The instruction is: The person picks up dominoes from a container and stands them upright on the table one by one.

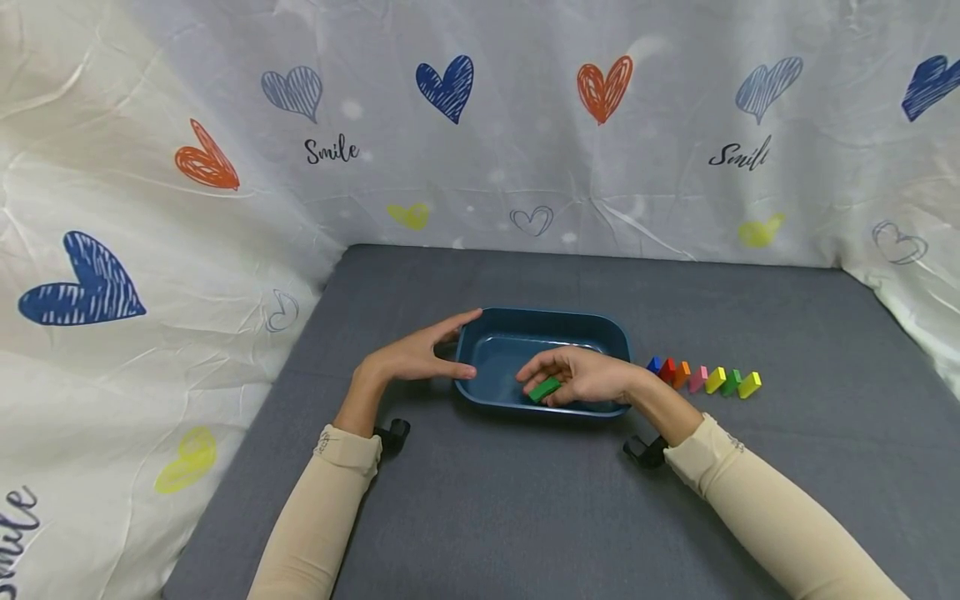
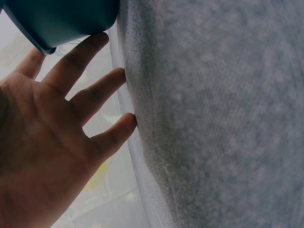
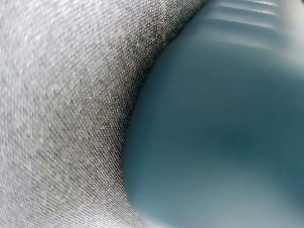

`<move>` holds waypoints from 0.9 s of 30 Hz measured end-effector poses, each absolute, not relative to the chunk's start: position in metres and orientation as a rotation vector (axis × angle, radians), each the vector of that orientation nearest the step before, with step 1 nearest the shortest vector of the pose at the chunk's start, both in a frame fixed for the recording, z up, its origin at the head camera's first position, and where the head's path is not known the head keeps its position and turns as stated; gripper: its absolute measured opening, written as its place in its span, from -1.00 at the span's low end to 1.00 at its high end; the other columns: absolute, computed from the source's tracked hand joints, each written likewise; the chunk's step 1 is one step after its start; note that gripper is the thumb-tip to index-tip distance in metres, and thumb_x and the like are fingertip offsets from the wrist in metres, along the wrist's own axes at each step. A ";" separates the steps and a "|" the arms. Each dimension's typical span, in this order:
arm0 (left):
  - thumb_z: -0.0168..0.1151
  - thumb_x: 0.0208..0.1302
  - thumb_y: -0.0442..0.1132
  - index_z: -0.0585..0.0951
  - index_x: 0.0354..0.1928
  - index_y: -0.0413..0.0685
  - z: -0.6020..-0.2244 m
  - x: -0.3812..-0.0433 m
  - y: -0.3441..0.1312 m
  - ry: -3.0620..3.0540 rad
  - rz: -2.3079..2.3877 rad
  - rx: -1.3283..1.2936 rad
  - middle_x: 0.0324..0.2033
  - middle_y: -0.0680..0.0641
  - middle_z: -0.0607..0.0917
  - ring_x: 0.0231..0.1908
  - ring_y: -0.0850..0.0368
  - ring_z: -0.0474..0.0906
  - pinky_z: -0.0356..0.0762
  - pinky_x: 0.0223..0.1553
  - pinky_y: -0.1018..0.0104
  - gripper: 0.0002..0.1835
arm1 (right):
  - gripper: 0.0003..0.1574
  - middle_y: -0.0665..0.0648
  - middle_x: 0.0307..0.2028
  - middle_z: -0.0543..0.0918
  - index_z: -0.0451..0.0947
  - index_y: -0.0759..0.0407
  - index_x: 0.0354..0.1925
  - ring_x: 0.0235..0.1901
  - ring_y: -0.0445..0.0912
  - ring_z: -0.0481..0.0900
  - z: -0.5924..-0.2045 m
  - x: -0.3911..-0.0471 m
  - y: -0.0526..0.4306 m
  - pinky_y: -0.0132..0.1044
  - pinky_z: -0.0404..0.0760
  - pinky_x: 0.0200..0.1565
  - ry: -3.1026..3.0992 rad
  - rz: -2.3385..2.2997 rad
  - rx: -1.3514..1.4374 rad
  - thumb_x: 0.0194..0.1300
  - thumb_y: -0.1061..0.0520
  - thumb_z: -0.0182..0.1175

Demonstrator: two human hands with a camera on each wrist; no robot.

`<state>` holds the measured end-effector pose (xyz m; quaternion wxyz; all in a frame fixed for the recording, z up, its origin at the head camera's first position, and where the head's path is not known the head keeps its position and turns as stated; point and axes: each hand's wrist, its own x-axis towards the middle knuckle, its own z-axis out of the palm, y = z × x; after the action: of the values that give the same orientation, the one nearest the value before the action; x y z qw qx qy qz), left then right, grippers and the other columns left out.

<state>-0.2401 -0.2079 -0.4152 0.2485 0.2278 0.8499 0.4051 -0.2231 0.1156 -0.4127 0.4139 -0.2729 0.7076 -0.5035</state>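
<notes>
A blue rectangular tray (image 1: 495, 337) with a raised rim stands on the table. My left hand (image 1: 412, 352) is at its left end, fingers spread and straight, thumb reaching over the rim. In the left wrist view, fingertips of the left hand (image 2: 52, 114) lie right at the outer wall of the tray (image 2: 71, 19). My right hand (image 1: 592, 375) reaches over the right side and pinches a green block (image 1: 544, 389) low inside the tray. The right wrist view shows only the tray's outer wall (image 3: 204, 123) close up; the right hand is out of that picture.
Right of the tray, a row of small upright blocks (image 1: 698, 379) in blue, red, orange, pink, yellow and green runs along the grey tablecloth (image 1: 510, 508). A white curtain (image 1: 525, 150) printed with hearts hangs behind the table and along its left side.
</notes>
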 end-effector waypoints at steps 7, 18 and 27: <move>0.44 0.25 0.12 -0.03 0.60 0.60 -0.415 -0.240 -0.208 2.308 1.114 0.628 0.63 0.04 0.01 0.60 -0.18 0.01 0.14 0.46 -0.35 0.04 | -0.46 0.33 0.12 0.62 0.44 0.38 0.31 0.05 0.01 0.64 -0.413 -0.221 0.115 -0.28 0.68 0.06 1.859 -1.241 -0.709 0.39 0.39 0.19; 0.44 0.25 0.11 -0.03 0.59 0.61 -0.416 -0.240 -0.207 2.306 1.113 0.623 0.63 0.05 0.00 0.60 -0.19 0.00 0.13 0.47 -0.36 0.03 | -0.44 0.26 0.08 0.66 0.44 0.32 0.32 0.02 0.01 0.66 -0.415 -0.219 0.115 -0.27 0.68 0.05 1.936 -1.206 -0.745 0.38 0.38 0.21; 0.44 0.24 0.13 -0.02 0.59 0.60 -0.414 -0.240 -0.207 2.312 1.111 0.620 0.63 0.06 0.00 0.60 -0.18 0.01 0.14 0.47 -0.34 0.03 | -0.46 0.29 0.13 0.66 0.46 0.34 0.31 0.04 0.04 0.67 -0.416 -0.221 0.115 -0.30 0.68 0.03 1.963 -1.238 -0.790 0.40 0.33 0.22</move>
<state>-0.2396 -0.2073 -0.4144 0.2487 0.2276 0.8486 0.4077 -0.2207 0.1154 -0.4155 0.3382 -0.3031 0.7536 -0.4752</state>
